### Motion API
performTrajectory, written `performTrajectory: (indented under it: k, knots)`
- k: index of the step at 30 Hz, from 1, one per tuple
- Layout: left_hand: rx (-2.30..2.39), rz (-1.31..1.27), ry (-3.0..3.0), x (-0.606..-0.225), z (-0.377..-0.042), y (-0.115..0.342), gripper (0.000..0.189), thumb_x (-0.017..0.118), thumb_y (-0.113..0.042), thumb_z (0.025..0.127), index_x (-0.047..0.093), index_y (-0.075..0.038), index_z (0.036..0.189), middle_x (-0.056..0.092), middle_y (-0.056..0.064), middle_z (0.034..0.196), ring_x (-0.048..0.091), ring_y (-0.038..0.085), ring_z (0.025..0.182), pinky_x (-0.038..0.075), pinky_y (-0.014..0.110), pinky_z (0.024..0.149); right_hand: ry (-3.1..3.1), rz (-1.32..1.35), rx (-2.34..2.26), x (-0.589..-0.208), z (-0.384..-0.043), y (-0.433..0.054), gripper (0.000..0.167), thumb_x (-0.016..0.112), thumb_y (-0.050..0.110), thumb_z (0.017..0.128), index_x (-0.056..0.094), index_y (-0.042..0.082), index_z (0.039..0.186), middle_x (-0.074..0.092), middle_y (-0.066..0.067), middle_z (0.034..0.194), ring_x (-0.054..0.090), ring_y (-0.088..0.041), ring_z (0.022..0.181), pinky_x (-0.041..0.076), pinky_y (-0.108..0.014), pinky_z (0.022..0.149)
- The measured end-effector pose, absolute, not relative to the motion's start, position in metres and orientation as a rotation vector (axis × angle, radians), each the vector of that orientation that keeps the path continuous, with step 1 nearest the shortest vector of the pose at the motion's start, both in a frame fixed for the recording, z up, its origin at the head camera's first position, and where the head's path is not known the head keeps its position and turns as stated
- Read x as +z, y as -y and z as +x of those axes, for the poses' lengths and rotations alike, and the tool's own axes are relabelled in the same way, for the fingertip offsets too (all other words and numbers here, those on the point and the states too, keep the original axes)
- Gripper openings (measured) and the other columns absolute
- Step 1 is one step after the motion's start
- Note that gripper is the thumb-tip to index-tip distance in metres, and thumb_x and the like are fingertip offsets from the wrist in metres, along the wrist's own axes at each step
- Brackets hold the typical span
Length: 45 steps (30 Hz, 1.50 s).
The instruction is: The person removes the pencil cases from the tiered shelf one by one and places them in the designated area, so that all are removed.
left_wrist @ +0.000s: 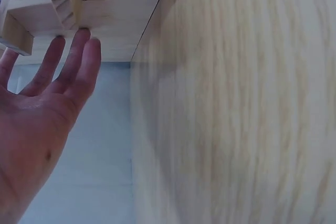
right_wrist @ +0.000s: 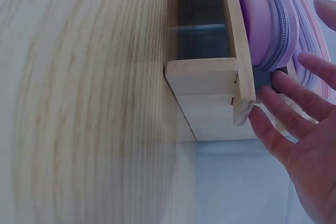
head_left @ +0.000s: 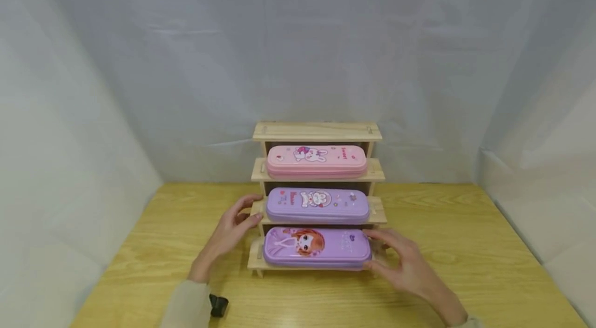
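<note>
A light wooden stepped rack point(head_left: 316, 131) carries three zippered pencil cases. The pink case point(head_left: 321, 160) with a rabbit lies on the upper tier, and a lilac case point(head_left: 316, 205) with a bunny below it. On the lowest tier lies a purple case point(head_left: 332, 248) with a red-haired doll picture. My left hand point(head_left: 233, 224) is at the rack's left side, fingertips by the second-lowest shelf's end; the left wrist view shows extended fingers against the wood. My right hand point(head_left: 407, 261) is at the purple case's right end. In the right wrist view its fingers are spread beside shelf and case, the thumb apart.
The rack stands on a yellowish wood-grain table point(head_left: 447, 229). A grey-white cloth point(head_left: 326, 43) hangs behind it and along both sides. Near the left sleeve lies a small black object point(head_left: 219, 306), its kind unclear. The rack's top board bears no case.
</note>
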<state>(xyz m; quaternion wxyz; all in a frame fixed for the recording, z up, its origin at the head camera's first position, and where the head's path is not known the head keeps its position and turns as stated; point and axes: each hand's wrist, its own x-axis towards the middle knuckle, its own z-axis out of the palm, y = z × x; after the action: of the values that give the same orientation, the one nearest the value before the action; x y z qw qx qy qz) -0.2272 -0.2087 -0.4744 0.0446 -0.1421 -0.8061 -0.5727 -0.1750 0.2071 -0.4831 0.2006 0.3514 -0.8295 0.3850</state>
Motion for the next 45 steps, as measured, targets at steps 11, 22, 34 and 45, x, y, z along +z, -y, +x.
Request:
performTrajectory:
  k: [11, 22, 34, 45]
  knots:
    - [-1.980, -0.334, 2.378, -0.477, -0.229, 0.203, 0.041, 0.059, -0.012, 0.102, 0.049, -0.005, 0.142, 0.049, 0.026, 0.135, 0.066, 0.017, 0.095, 0.064, 0.035, 0.077, 2.472, 0.852, 0.900, -0.486, -0.175, -0.197, 0.067, 0.090, 0.037, 0.076, 0.064, 0.024, 0.137, 0.067, 0.001, 0.129, 0.067, -0.019, 0.113, 0.058, -0.044, 0.093]
    - [-1.986, -0.305, 2.377, -0.478, -0.228, 0.202, 0.041, 0.059, -0.013, 0.102, 0.050, -0.006, 0.141, 0.047, 0.024, 0.137, 0.064, 0.019, 0.097, 0.063, 0.036, 0.077, 2.535, 0.809, 0.927, -0.485, -0.175, -0.188, 0.070, 0.094, 0.037, 0.070, 0.064, 0.021, 0.131, 0.069, -0.001, 0.126, 0.066, -0.019, 0.114, 0.058, -0.042, 0.096]
    - [-1.994, -0.271, 2.370, -0.481, -0.229, 0.201, 0.042, 0.059, -0.010, 0.101, 0.050, -0.008, 0.142, 0.048, 0.023, 0.141, 0.064, 0.019, 0.101, 0.064, 0.038, 0.079, 2.569, 0.733, 1.237, -0.479, -0.172, -0.188, 0.073, 0.098, 0.029, 0.062, 0.063, 0.021, 0.126, 0.069, 0.004, 0.116, 0.060, -0.003, 0.096, 0.057, -0.027, 0.082]
    - [-1.990, -0.277, 2.357, -0.480, -0.229, 0.200, 0.041, 0.058, -0.010, 0.101, 0.050, -0.006, 0.140, 0.048, 0.022, 0.140, 0.063, 0.017, 0.101, 0.064, 0.037, 0.077, 2.501, 0.817, 1.169, -0.472, -0.171, -0.198, 0.079, 0.099, 0.023, 0.058, 0.065, 0.016, 0.129, 0.069, 0.000, 0.120, 0.061, -0.002, 0.097, 0.058, -0.027, 0.077]
